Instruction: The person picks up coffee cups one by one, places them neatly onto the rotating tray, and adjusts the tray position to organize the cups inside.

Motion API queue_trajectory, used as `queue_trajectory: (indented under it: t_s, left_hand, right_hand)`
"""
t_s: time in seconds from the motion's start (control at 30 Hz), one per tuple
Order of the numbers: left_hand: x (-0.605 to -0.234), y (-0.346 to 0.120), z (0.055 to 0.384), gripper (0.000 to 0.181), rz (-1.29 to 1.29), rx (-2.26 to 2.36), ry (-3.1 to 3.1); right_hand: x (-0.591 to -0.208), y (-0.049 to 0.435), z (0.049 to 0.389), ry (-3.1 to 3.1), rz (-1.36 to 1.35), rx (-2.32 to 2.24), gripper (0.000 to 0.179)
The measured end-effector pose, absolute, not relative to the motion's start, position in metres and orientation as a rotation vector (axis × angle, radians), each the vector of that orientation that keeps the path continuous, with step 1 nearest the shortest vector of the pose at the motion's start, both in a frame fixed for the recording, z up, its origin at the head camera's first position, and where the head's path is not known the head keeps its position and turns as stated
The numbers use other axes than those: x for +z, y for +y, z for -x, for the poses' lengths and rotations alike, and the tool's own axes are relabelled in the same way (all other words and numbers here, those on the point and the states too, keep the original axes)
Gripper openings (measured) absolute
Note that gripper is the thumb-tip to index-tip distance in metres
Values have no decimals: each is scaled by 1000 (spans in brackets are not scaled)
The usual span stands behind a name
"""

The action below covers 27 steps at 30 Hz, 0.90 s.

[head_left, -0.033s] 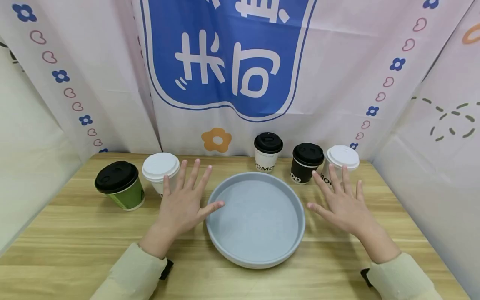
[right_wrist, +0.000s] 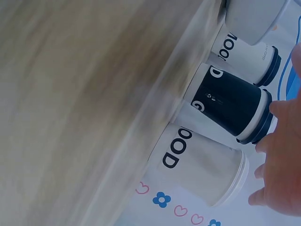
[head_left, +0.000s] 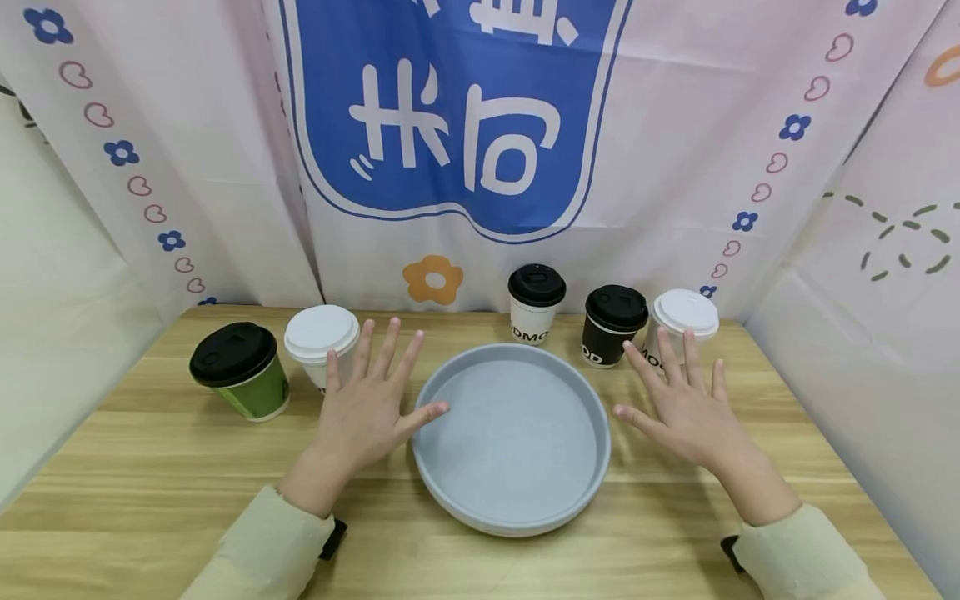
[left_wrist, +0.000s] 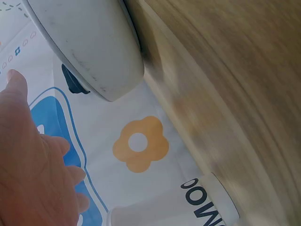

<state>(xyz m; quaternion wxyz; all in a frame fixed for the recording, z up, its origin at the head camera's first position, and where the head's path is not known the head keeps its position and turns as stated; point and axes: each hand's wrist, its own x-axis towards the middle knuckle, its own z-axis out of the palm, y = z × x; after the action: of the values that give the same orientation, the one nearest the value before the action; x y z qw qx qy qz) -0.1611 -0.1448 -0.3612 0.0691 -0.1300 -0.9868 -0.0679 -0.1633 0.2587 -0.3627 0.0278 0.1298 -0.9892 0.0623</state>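
My left hand [head_left: 362, 414] hovers with spread fingers between a white-lidded paper cup [head_left: 322, 336] and a round grey tray [head_left: 517, 442], its thumb overlapping the tray's rim in the head view. On the other side, my right hand [head_left: 690, 414] is held out the same way, fingers apart, holding nothing. Just beyond its fingertips stand a black cup with a black lid [head_left: 615, 323] and a white cup with a white lid [head_left: 684, 317], partly hidden by the fingers. The right wrist view shows both cups upright, the black cup [right_wrist: 228, 101] nearest the fingers.
A green cup with a black lid [head_left: 243, 369] stands at the far left of the wooden table [head_left: 150, 500]. Behind the tray is a white cup with a black lid [head_left: 536, 302]. A printed cloth [head_left: 652, 167] hangs along the table's back edge.
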Motion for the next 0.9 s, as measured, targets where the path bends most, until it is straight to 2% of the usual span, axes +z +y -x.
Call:
queue_trajectory:
  t_s: [0.37,0.63,0.9]
  left_hand:
    - [-360,-147,158,94,421,-346,-2966]
    - [-354,-162,167,97,523,-804,-2998]
    - [-360,-175,179,87,582,-1247,-3094]
  right_hand:
    - [-358,261,167,-3003,-396,282,88]
    - [-338,280,177,-2878,-323,507,96]
    - [-332,306,195,-2740,-245,718,107]
